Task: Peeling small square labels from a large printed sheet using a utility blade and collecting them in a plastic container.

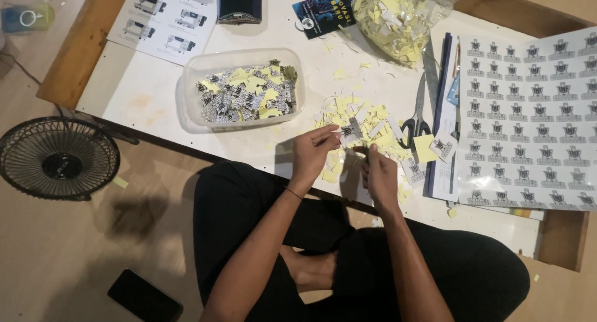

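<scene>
Sticker (350, 131), small and printed black on white, is pinched in the left hand (313, 153) fingertips above the yellow scraps (367, 124) on the worktop (149, 92); its long axis runs roughly upper right to lower left. Right hand (379, 172) is curled just beside it; whether it grips anything cannot be told. Scissors (415, 120) lie nearby, right of the scraps.
</scene>
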